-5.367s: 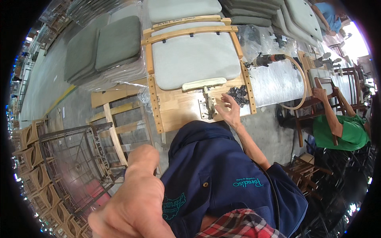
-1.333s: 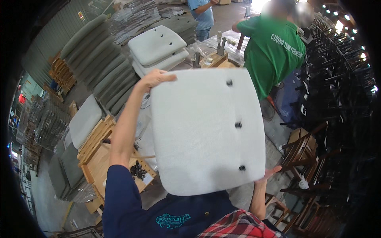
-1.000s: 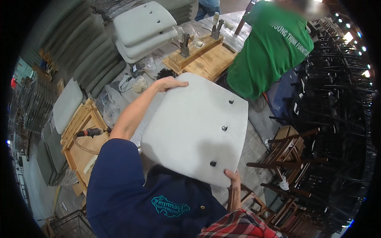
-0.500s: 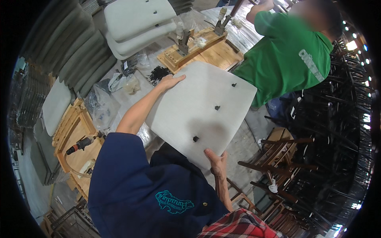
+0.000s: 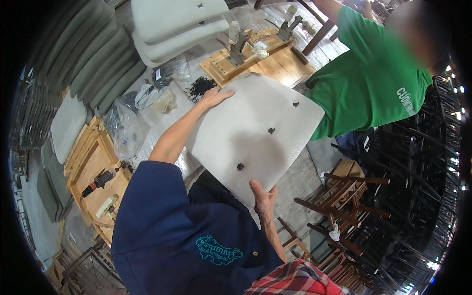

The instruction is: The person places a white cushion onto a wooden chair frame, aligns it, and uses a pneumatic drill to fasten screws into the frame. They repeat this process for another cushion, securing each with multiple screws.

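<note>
Two hands grip one light grey upholstered seat pad (image 5: 246, 118) in front of the wearer's navy shirt (image 5: 157, 231), the left hand (image 5: 216, 97) pinching its far left edge, the right hand (image 5: 264, 197) clasping its near edge with the thumb on the upper face. Three black clips (image 5: 271, 131) line that face in a slanting row.

Just beyond the pad, a wooden jig (image 5: 221, 69) bearing two toggle clamps (image 5: 238, 49) lies on the tabletop (image 5: 183, 105), its near side partly hidden by the pad. One co-worker in a green shirt (image 5: 378, 73) crowds the right; the pad's corner overlaps the shirt in view, though whether they touch is impossible to tell.

A heap of small black parts (image 5: 201, 87), too many to count, sits near the left hand, beside clear plastic bags (image 5: 125, 128). Behind, two light grey pads (image 5: 179, 19) lie stacked beside a tall pile of darker pads (image 5: 98, 64). At left, one power driver (image 5: 101, 182) rests on a second wooden jig (image 5: 83, 167); brown wooden chair frames (image 5: 339, 196) clutter the floor at right
</note>
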Tool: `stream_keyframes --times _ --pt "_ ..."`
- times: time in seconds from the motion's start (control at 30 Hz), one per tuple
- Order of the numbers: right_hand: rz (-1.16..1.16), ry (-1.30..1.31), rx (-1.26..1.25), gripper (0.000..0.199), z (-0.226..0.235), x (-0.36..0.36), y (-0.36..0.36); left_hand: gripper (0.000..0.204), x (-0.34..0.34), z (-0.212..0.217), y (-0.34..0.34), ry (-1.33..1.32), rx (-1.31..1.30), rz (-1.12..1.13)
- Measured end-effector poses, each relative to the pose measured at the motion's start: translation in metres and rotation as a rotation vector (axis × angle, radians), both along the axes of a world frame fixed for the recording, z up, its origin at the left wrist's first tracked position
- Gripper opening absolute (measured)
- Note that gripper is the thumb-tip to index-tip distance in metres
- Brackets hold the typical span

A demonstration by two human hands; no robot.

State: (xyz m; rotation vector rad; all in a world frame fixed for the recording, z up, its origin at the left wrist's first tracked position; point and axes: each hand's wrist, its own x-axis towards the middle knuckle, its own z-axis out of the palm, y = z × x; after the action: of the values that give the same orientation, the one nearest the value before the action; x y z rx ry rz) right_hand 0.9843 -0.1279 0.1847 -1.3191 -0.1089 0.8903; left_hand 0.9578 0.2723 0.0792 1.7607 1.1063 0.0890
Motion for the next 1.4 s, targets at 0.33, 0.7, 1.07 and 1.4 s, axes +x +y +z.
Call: stream_keyframes --times 0.33,0.7,1.07,1.4 --pt "0.04 -0.128 0.07 0.061 -0.01 0.038 0.035 0.101 -0.098 -0.026 -0.009 0.23 0.209 0.042" --pt "-0.07 -0.09 0.113 0.057 0.009 0.121 0.051 0.079 -0.062 0.019 -0.095 -0.406 -0.521 0.511" --pt "-0.208 -0.321 0.067 0.05 -0.054 0.223 0.103 0.053 -0.009 0.025 -0.121 -0.568 -0.391 0.107" --pt "0.009 -0.255 0.116 0.063 -0.127 0.286 0.179 0.044 -0.223 0.033 -0.324 -0.348 -0.49 0.296"
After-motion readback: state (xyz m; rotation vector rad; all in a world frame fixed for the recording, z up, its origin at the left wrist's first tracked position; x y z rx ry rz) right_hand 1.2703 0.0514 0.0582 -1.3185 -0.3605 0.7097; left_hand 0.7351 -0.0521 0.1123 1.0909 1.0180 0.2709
